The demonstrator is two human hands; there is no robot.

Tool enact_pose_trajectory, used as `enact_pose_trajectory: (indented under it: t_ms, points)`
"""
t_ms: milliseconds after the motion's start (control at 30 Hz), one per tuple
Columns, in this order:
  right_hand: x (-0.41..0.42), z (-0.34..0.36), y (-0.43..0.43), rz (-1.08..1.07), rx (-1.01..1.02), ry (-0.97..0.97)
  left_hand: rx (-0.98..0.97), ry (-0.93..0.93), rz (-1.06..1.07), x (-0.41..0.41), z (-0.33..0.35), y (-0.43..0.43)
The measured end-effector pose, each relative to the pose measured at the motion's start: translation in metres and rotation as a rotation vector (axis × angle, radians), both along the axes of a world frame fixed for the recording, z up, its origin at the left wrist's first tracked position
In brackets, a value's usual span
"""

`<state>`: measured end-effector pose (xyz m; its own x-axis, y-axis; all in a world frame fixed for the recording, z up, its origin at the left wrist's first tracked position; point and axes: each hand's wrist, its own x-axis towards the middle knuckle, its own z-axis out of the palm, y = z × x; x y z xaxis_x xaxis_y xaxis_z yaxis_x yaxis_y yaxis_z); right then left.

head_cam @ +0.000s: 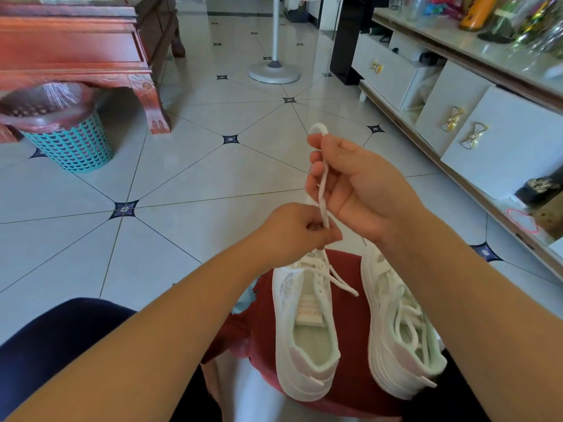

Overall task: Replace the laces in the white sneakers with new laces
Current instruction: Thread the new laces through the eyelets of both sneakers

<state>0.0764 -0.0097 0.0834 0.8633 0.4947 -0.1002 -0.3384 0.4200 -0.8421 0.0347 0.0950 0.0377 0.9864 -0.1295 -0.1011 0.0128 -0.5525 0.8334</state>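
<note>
Two white sneakers lie on a dark red stool [350, 300] in front of me. The left sneaker [304, 336] has most of its eyelets bare, with a white lace [323, 190] rising from its toe end. My left hand [292, 233] pinches that lace just above the shoe. My right hand [353, 184] holds the lace higher up, fingers curled round it, and a loop of lace sticks out above its fingers. The right sneaker [402, 333] is tipped on its side with loose laces lying in it.
A teal basket [73, 144] lined with a pink bag stands on the tiled floor at the left, under a red wooden table [91, 50]. A white fan base [274, 71] is farther off. A white cabinet [475, 129] runs along the right side.
</note>
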Motion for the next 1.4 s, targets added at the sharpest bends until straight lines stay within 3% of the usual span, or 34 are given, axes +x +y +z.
enact_pose_trajectory:
  t_ms: [67,133,267,333,467,667,733,833,900,1033,1133,1400]
  points:
    - [0.009,-0.005,-0.005,-0.094,-0.088,-0.031,-0.162,0.023,0.101,0.005,0.003,0.003]
    - [0.016,-0.014,-0.015,-0.084,-0.337,-0.108,-0.429,0.070,0.213,0.009,0.010,0.012]
    - [0.008,-0.038,-0.020,0.424,-0.796,-0.331,-0.828,0.185,0.333,0.014,0.018,0.026]
    - [0.003,-0.048,-0.022,0.493,-0.907,-0.419,-0.874,0.226,0.398,0.018,0.017,0.032]
    - [0.012,-0.065,-0.044,0.366,-1.285,-0.487,-0.794,0.218,0.550,0.022,0.009,0.049]
    - [0.016,-0.080,-0.064,0.349,-1.519,-0.570,-0.560,0.156,0.588,0.023,-0.008,0.058]
    - [0.018,-0.086,-0.066,0.219,-1.487,-0.513,-0.453,0.204,0.501,0.022,-0.019,0.050]
    - [0.017,-0.090,-0.067,0.073,-1.187,-0.216,-0.206,0.335,0.298,0.017,-0.040,0.028]
    - [0.013,-0.096,-0.065,0.124,-1.116,-0.134,-0.003,0.314,0.224,0.014,-0.052,0.015]
    - [0.006,-0.107,-0.060,0.340,-1.189,-0.189,0.201,0.145,0.062,0.010,-0.060,0.004]
    - [0.007,-0.105,-0.063,0.522,-1.345,-0.324,0.225,0.103,0.100,0.013,-0.061,0.008]
    - [0.004,-0.101,-0.061,0.788,-1.235,-0.261,0.248,0.110,0.164,0.018,-0.059,0.020]
